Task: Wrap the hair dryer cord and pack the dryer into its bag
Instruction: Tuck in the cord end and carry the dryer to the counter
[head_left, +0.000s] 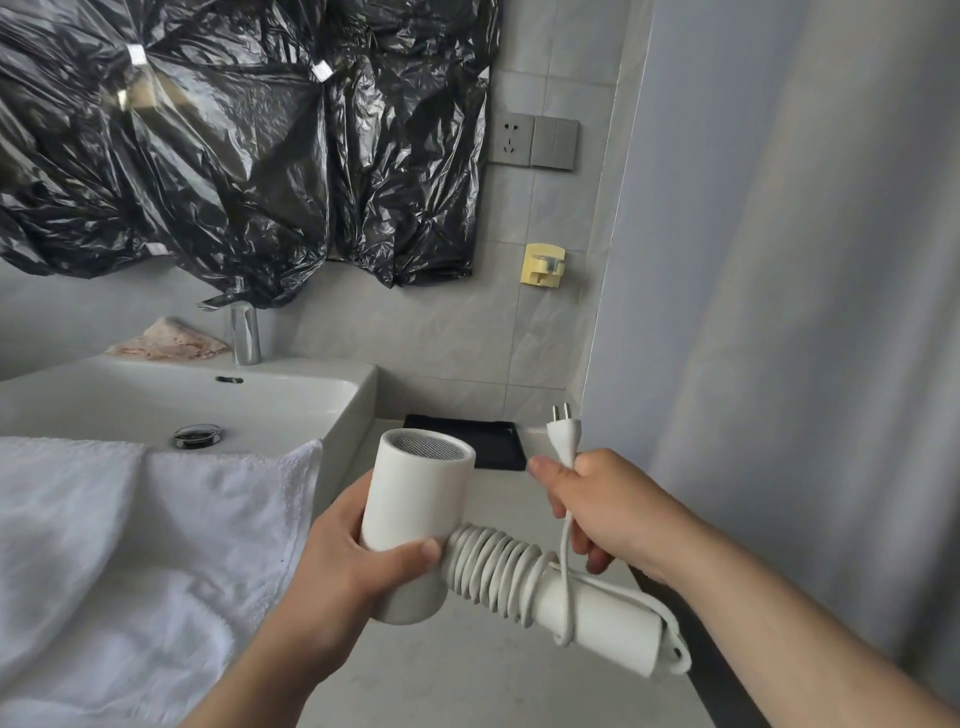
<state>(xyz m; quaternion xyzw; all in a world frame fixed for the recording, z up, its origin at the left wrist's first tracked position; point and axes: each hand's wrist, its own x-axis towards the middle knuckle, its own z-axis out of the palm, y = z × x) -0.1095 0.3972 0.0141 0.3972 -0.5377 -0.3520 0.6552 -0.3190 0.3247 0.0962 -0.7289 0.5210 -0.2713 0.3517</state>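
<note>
A white hair dryer (415, 499) is held above the counter, barrel upright with its mesh end facing up. My left hand (337, 561) grips the barrel from the left. The white cord (493, 566) is coiled in several turns around the upper part of the handle, which points down to the right. My right hand (597, 504) holds the free end of the cord just below the two-pin plug (563, 434). One slack strand hangs from that hand and loops under the handle. No dryer bag can be told for certain.
A black rectangular tray (498, 447) lies on the pale counter (467, 675) behind the dryer. The white sink (311, 395) with chrome faucet (244, 332) is at left, a white towel (130, 545) draped over its front. A wall socket (511, 140) and yellow hook (543, 265) sit above.
</note>
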